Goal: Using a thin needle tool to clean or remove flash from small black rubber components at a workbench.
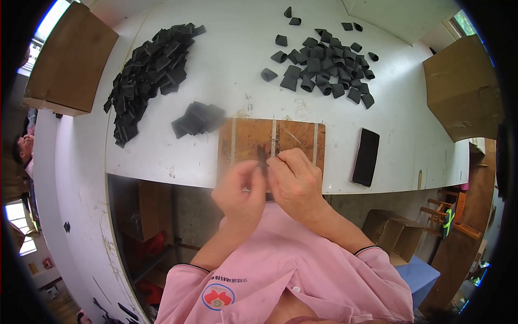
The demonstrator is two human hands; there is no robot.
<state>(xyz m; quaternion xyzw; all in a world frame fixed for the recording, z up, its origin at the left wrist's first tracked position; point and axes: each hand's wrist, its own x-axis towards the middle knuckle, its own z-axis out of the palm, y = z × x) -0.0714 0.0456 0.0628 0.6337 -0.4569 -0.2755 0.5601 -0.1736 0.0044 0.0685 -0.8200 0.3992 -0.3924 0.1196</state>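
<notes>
A small dark piece (262, 153), blurred and partly covered by fingers, is pinched between my two hands above the brown board (245, 135). My left hand (240, 186) has its thumb and fingers closed at the piece's left side. From the right, my right hand (297, 175) grips the same piece with its fingertips. Just beyond the board's left corner lies a small stack of flat black pieces (197, 119). Farther left is a large heap of similar flat black pieces (154, 70). Black tube-like loops (324, 65) lie in a loose pile at the far right.
A black phone (366, 156) rests on the white table (232, 65), right of the board. Cardboard boxes stand at the left (73, 59) and right (461, 89) edges. Below the table's front edge are an open carton (391, 235) and a blue stool (418, 278). Another person (25, 148) is at far left.
</notes>
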